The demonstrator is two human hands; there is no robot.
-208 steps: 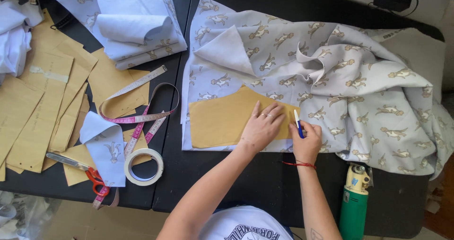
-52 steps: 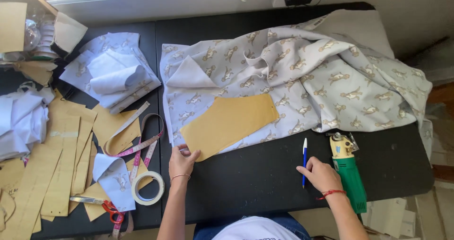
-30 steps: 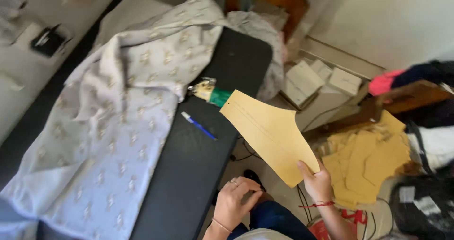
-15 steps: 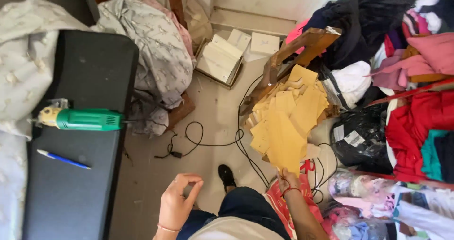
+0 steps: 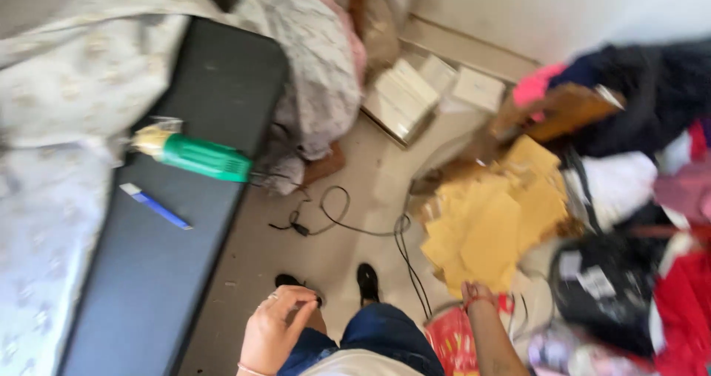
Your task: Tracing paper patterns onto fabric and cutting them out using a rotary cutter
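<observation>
The left hand (image 5: 275,331) hangs near the person's lap, its fingers (image 5: 296,309) loosely curled and holding nothing. The right hand (image 5: 474,293) reaches down to the right, against the stack of yellow-brown paper pattern pieces (image 5: 492,228) on the floor; whether its fingers grip one cannot be told. On the dark surface (image 5: 185,235) to the left lie a blue pen (image 5: 157,206) and a green tool (image 5: 200,156), beside patterned grey fabric (image 5: 52,124)
</observation>
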